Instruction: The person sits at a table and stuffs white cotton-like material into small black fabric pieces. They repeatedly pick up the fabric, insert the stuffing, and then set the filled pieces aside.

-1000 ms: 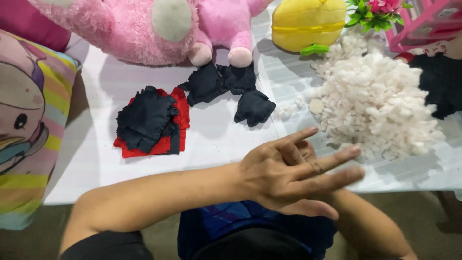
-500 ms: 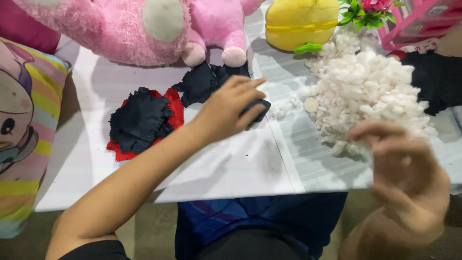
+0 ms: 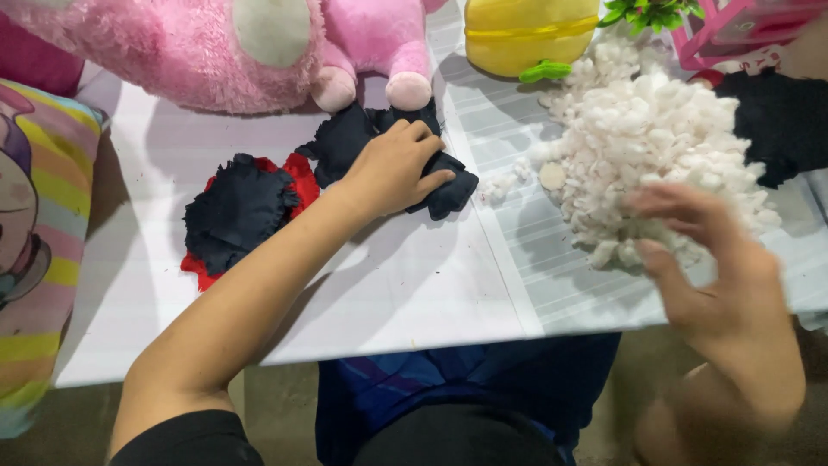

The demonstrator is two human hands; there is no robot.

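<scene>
My left hand point(image 3: 392, 168) rests on a small dark navy fabric piece point(image 3: 444, 190) on the white table point(image 3: 388, 293), fingers curled over it. More navy pieces point(image 3: 341, 138) lie just behind. My right hand point(image 3: 703, 250), blurred and with fingers spread, hovers at the near edge of a heap of white stuffing point(image 3: 655, 147) and holds nothing that I can see. A stack of navy and red fabric shapes point(image 3: 241, 216) lies to the left of my left arm.
Pink plush toys point(image 3: 216, 43) and a yellow plush point(image 3: 526, 34) line the far edge. A striped printed cushion point(image 3: 39, 250) sits at the left. Dark fabric point(image 3: 776, 121) and a pink basket point(image 3: 742, 30) are at the far right.
My left hand has reached forward from in front of me onto the navy fabric piece. My right hand has risen toward the stuffing heap.
</scene>
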